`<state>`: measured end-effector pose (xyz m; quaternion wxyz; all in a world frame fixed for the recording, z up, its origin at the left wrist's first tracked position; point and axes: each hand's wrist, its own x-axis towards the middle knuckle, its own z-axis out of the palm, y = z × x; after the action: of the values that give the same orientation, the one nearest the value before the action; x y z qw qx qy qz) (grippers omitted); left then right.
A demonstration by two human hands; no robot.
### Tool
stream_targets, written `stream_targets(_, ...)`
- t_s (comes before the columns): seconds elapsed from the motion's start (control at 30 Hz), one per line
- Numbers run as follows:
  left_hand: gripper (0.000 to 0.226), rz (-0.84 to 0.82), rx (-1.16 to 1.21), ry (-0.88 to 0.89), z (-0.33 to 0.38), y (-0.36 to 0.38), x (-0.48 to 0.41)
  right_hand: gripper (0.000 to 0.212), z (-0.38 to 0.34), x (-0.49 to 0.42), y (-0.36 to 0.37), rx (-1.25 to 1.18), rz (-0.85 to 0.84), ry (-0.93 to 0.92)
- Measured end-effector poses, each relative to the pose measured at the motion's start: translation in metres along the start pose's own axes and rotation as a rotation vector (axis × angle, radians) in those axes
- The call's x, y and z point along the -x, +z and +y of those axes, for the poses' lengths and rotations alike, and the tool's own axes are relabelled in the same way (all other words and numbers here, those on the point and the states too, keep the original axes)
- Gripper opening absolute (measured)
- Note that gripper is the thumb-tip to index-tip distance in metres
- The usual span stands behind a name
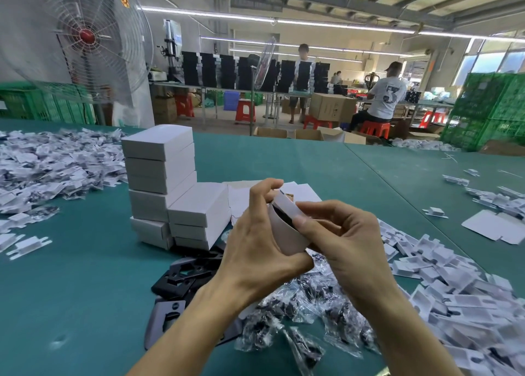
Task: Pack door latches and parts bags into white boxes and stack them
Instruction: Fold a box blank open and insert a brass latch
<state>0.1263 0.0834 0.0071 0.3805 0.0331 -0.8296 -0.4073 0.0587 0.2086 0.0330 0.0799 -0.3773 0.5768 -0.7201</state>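
over the table (85, 276), mid-air at centre: white box (287, 232) gripped by left hand (255, 250), fingers curled round its body; right hand (352, 233) pinching the end flap, thumb on it. flap not yet tucked, dark contents showing. likely risks: skewed push creasing the flap; tilting spilling contents onto parts bags (298, 310); clumsy placing toppling the uneven stack of boxes (162, 162) just left
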Motion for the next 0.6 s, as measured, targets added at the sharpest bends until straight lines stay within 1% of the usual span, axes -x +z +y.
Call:
stream_targets(0.1, 0.089, -0.028, 0.005, 0.005, 0.002, 0.001, 0.0, 0.02, -0.001, -0.001, -0.003, -0.034, -0.036, 0.025)
stream_targets(0.27, 0.086, -0.04, 0.012, 0.016, 0.005, 0.0, 0.0, 0.029, -0.006, -0.002, -0.01, 0.027, -0.081, 0.015)
stream_targets(0.37, 0.081, -0.043, 0.051, 0.016, 0.005, -0.003, -0.001, 0.023, -0.005, -0.003, -0.013, 0.049, -0.074, 0.011)
stream_targets(0.47, 0.072, -0.05, 0.048, 0.034, 0.003, -0.005, -0.003, 0.023, -0.006, -0.003, -0.017, 0.046, -0.099, 0.04)
stream_targets(0.6, 0.07, -0.062, 0.023, 0.028, 0.001, -0.007, -0.003, 0.024, -0.007, -0.004, -0.018, 0.066, -0.117, 0.076)
